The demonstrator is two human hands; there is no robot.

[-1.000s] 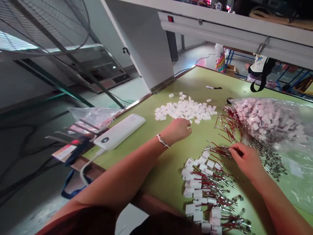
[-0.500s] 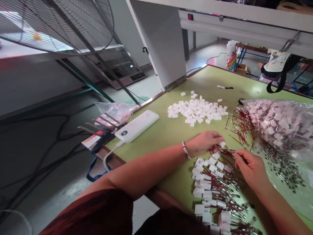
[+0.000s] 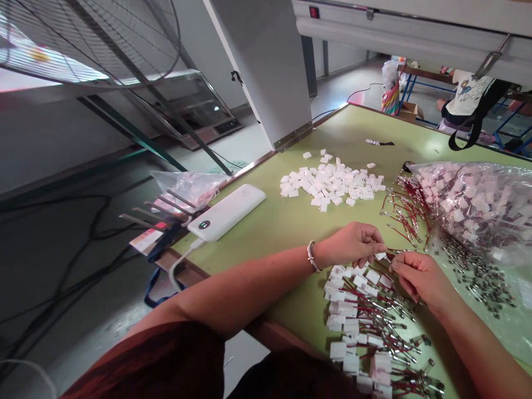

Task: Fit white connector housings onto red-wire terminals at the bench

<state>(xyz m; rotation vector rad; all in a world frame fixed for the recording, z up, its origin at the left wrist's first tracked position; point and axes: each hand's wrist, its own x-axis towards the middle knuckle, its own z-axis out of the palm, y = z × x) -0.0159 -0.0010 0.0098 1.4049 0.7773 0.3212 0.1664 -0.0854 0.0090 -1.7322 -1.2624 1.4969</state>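
Connector (image 3: 380,256) in left hand (image 3: 356,244); pinch grip

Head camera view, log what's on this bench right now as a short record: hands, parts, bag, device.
Left hand: white piece at its fingertips
Right hand: thumb and finger pinched close by; grip too small to tell
Loose white pieces: spread beyond the left hand on the green tabletop
Wired pieces: rows near the wearer, red wires pointing right
Clear bag: at right, holding many white pieces
White device: left edge, cable attached
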